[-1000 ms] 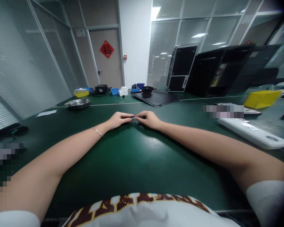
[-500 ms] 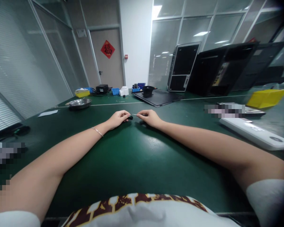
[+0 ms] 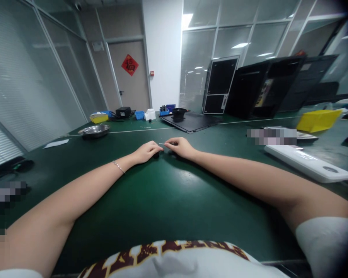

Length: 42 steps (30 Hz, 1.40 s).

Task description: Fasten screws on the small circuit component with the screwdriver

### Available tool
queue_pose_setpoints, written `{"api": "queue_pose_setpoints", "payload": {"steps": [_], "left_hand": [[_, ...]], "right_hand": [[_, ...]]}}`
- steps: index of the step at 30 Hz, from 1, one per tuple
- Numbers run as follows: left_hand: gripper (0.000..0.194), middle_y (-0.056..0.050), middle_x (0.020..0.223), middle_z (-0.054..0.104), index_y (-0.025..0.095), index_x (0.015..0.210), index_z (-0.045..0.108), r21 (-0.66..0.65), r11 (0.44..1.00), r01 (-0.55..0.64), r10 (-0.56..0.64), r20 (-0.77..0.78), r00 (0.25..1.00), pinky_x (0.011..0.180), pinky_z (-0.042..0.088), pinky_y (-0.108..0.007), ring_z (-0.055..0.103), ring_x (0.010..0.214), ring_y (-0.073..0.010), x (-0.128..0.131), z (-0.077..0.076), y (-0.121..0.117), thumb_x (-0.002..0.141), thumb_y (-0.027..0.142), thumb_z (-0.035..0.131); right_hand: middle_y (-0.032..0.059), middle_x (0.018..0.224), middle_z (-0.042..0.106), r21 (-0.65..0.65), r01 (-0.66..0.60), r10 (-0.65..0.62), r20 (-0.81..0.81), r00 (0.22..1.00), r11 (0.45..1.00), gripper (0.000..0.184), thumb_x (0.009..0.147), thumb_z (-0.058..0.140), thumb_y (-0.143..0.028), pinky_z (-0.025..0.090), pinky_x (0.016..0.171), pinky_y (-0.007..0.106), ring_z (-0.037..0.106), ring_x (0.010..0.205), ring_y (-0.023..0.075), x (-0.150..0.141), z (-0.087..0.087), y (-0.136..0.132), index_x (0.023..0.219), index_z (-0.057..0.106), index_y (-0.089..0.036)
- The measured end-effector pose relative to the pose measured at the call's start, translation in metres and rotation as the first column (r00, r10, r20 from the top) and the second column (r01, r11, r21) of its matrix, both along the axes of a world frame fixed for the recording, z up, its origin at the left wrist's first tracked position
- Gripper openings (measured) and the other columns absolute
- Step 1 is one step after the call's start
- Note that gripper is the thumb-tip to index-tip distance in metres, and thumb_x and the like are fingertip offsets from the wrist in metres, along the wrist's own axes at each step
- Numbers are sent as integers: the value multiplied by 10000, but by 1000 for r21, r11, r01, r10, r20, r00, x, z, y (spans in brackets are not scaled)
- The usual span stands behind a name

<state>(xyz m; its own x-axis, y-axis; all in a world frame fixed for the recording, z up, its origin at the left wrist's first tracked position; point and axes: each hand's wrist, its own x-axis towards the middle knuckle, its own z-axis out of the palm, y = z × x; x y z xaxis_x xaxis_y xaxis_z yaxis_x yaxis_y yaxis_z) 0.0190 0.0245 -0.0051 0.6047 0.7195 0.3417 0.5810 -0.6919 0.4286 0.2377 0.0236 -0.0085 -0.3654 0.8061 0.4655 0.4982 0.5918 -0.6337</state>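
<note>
Beyond the right hand (image 3: pixel 181 148), the door (image 3: pixel 129 88) bears a red 福 sign (image 3: pixel 130 65).

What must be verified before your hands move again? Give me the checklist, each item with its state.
1. Thin metal pin pinched in the right hand: ok.
2. Small black part gripped by the left hand: cannot tell; it sits at the fingertips and may rest on the mat.
3. Pin tip off the black part: ok, the tip lies above the left fingers.
4. Bracelet away from the pin: ok, it stays on the left wrist.
5. Steel bowl upright on the green mat: ok.
</note>
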Motion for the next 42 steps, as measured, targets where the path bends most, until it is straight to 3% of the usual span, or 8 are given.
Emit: {"api": "queue_pose_setpoints", "payload": {"steps": [5, 8, 11, 15, 20, 34, 42], "left_hand": [[494, -90, 993, 672, 160, 1055, 713, -86, 996, -12, 16, 46, 999, 905, 453, -362, 614, 959, -235, -3, 9, -3, 922, 544, 432], [528, -87, 964, 656, 153, 1057, 694, -153, 988, -7, 8, 7, 1000, 793, 470, -342, 599, 867, -226, -5, 15, -7, 776, 595, 631], [541, -66, 928, 622, 159, 1042, 689, -144, 989, -16, 9, -50, 999, 746, 450, -325, 559, 833, -209, -7, 18, -9, 667, 543, 756], [525, -40, 847, 591, 139, 1123, 671, -224, 974, 1, 5, 27, 1000, 704, 431, -310, 531, 761, -173, -11, 16, -5, 739, 495, 710], [574, -62, 903, 629, 130, 1244, 632, -305, 952, 31, 26, 180, 983, 780, 452, -336, 565, 812, -177, -15, 10, 1, 776, 458, 688], [503, -109, 1017, 727, 144, 1161, 702, -283, 958, 48, 14, 213, 977, 850, 498, -389, 648, 893, -223, -16, 9, 1, 716, 372, 759], [501, -106, 1028, 727, 150, 1152, 711, -303, 949, 83, -17, 214, 977, 904, 489, -412, 651, 951, -241, -17, 11, 1, 698, 351, 774]], "right_hand": [[30, 972, 758, -4, -8, 8, 12, 1000, 1000, 232, 876, 583, -339, 476, 825, 264, 671, 905, 189, 0, 1, -2, 908, 754, -186], [29, 975, 757, 8, 4, -4, 41, 999, 1000, 224, 879, 583, -331, 476, 837, 270, 668, 920, 191, 0, 2, -3, 923, 754, -193], [23, 994, 755, 20, 40, -42, 104, 994, 999, 211, 875, 594, -335, 479, 844, 278, 665, 938, 197, -1, 3, -4, 940, 755, -216], [15, 1024, 748, 19, 82, -84, 173, 981, 996, 204, 874, 598, -345, 479, 855, 289, 660, 966, 201, -2, 5, -7, 948, 754, -238], [9, 1030, 747, 39, 118, -124, 222, 967, 992, 203, 885, 585, -354, 468, 865, 303, 655, 984, 203, -2, 6, -9, 959, 747, -256], [47, 1041, 734, 138, 191, -231, 395, 889, 972, 241, 896, 562, -383, 405, 850, 357, 630, 981, 241, -4, 12, -21, 1005, 745, -269], [24, 1037, 733, 92, 121, -145, 345, 927, 988, 214, 884, 577, -354, 413, 853, 319, 630, 977, 214, -2, 12, -18, 972, 747, -260]]}}
